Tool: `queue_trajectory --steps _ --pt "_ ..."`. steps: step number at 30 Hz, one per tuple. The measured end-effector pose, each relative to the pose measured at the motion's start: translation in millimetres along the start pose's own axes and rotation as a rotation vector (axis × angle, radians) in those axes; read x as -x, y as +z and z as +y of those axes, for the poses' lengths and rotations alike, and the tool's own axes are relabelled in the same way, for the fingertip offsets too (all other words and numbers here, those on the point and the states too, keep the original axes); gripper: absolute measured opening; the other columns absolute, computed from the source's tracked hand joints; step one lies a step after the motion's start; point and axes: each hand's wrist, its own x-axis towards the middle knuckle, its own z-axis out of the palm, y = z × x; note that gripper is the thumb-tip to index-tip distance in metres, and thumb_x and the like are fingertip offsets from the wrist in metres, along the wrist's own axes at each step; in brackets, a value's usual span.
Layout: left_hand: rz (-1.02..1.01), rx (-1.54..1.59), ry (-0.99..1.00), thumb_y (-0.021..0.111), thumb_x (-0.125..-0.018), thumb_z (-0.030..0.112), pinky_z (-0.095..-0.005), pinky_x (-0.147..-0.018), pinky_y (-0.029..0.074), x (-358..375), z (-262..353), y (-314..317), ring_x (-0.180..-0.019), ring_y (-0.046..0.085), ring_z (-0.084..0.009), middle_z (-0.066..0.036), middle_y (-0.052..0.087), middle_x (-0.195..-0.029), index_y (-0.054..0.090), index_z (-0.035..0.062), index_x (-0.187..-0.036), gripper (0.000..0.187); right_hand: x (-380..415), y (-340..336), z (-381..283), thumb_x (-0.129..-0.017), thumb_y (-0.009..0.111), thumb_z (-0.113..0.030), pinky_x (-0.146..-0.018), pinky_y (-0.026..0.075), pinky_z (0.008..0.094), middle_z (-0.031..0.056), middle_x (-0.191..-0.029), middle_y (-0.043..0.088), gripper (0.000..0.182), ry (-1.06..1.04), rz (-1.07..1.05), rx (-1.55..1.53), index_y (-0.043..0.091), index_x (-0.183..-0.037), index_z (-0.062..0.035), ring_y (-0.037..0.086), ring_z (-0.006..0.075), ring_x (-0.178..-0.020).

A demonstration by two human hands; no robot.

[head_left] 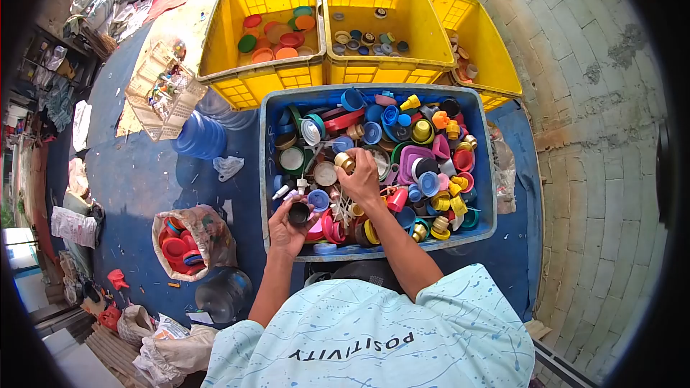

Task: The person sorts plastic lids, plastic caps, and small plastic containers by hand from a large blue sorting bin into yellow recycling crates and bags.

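Note:
A blue bin (pixel 489 172) full of mixed plastic caps and lids in many colours stands right in front of me. Over its front left part, my left hand (pixel 289 226) holds a black cap (pixel 298 213) with its round opening facing up. My right hand (pixel 361 176) is over the middle of the bin, its fingers closed on a gold cap (pixel 345 162). Around the hands lie a blue lid (pixel 318 200), a white lid (pixel 325 173) and a pink square lid (pixel 415 161).
Behind the bin stand three yellow crates (pixel 262 75) (pixel 388 72) (pixel 496 90) with sorted caps inside. At the left are a sack (pixel 212 233) of red lids, a blue water jug (pixel 198 136), a dark jug (pixel 224 293) and a cream basket (pixel 151 118). A block wall (pixel 596 172) rises at the right.

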Motion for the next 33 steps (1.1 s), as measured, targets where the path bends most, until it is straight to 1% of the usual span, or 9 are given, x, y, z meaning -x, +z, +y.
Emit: queue_trajectory --steps 3,5,8,9,11,14,23,28,33 --pt "0.046 -0.034 -0.079 0.060 -0.089 0.028 -0.0419 -0.075 0.054 -19.9 -2.5 8.8 -0.087 0.064 -0.0226 -0.007 0.065 -0.089 0.063 0.0088 -0.094 0.020 16.2 -33.3 -5.7 -0.072 0.073 -0.016 -0.078 0.050 0.0355 0.0141 -0.097 0.059 0.038 0.184 -0.034 -0.292 0.058 -0.104 -0.0012 0.062 0.0262 -0.085" --pt "0.073 -0.328 -0.051 0.063 -0.090 0.029 -0.0379 -0.066 0.054 -40.6 -9.2 21.6 -0.071 0.063 -0.0177 -0.006 0.063 -0.078 0.060 0.0090 -0.079 0.022 32.0 -51.6 4.0 -0.078 0.071 -0.020 -0.074 0.050 0.0288 0.0093 -0.099 0.063 0.039 0.383 -0.060 -0.637 0.058 -0.109 -0.0005 0.062 0.0166 -0.084" --pt "-0.023 -0.765 0.250 0.072 -0.084 0.020 -0.0261 -0.058 0.047 -74.1 -21.6 44.6 -0.066 0.059 -0.0087 -0.003 0.062 -0.074 0.063 0.0043 -0.079 0.019 54.3 -81.1 18.7 -0.082 0.064 -0.021 -0.070 0.047 0.0245 0.0071 -0.100 0.063 0.038 0.588 -0.052 -0.944 0.054 -0.113 -0.0015 0.061 0.0126 -0.084" --pt "0.044 -0.977 0.350 0.073 -0.083 0.020 -0.0233 -0.063 0.046 -89.2 -27.0 51.7 -0.069 0.059 -0.0081 -0.003 0.064 -0.074 0.066 0.0016 -0.083 0.019 60.6 -90.0 20.2 -0.083 0.062 -0.021 -0.069 0.046 0.0231 0.0068 -0.100 0.063 0.038 0.626 -0.024 -1.011 0.053 -0.114 -0.0017 0.060 0.0116 -0.084" --pt "-0.008 -1.378 0.748 0.071 -0.080 0.016 -0.0266 -0.069 0.049 -114.5 -35.1 66.9 -0.072 0.063 -0.0141 -0.006 0.066 -0.079 0.068 0.0020 -0.089 0.017 69.0 -114.0 12.4 -0.087 0.056 -0.017 -0.069 0.047 0.0226 0.0061 -0.099 0.061 0.030 0.636 -0.045 -1.074 0.051 -0.114 -0.0035 0.060 0.0105 -0.082" --pt "0.047 -1.762 0.997 0.066 -0.074 0.013 -0.0373 -0.076 0.052 -131.0 -41.2 99.0 -0.082 0.066 -0.0290 -0.011 0.066 -0.097 0.070 0.0073 -0.092 0.020 82.3 -128.6 21.5 -0.087 0.059 -0.018 -0.067 0.046 0.0218 0.0057 -0.099 0.061 0.033 0.622 -0.019 -1.132 0.050 -0.115 -0.0043 0.059 0.0095 -0.082" --pt "0.019 -2.013 1.092 0.071 -0.071 0.016 -0.0412 -0.078 0.050 -166.5 -59.9 121.0 -0.090 0.064 -0.0316 -0.011 0.065 -0.104 0.063 0.0117 -0.109 0.039 94.7 -141.7 46.6 -0.082 0.067 -0.022 -0.068 0.042 0.0199 0.0038 -0.099 0.062 0.041 0.615 0.065 -1.072 0.052 -0.115 -0.0027 0.056 0.0070 -0.083" --pt "0.031 -2.306 1.069 0.073 -0.071 0.019 -0.0431 -0.072 0.045 -167.2 -64.3 132.2 -0.089 0.060 -0.0299 -0.008 0.060 -0.101 0.064 0.0157 -0.103 0.034 85.7 -153.7 50.8 -0.081 0.069 -0.023 -0.069 0.041 0.0194 0.0026 -0.099 0.062 0.041 0.616 0.039 -1.065 0.054 -0.113 -0.0036 0.056 0.0062 -0.084" --pt "0.049 -2.343 1.069 0.073 -0.071 0.021 -0.0433 -0.074 0.042 -178.9 -73.7 127.1 -0.092 0.056 -0.0293 -0.009 0.054 -0.097 0.063 0.0156 -0.098 0.029 80.2 -159.1 52.2 -0.080 0.069 -0.024 -0.068 0.041 0.0194 0.0017 -0.097 0.061 0.041 0.596 0.044 -1.041 0.055 -0.113 -0.0041 0.055 0.0057 -0.083"
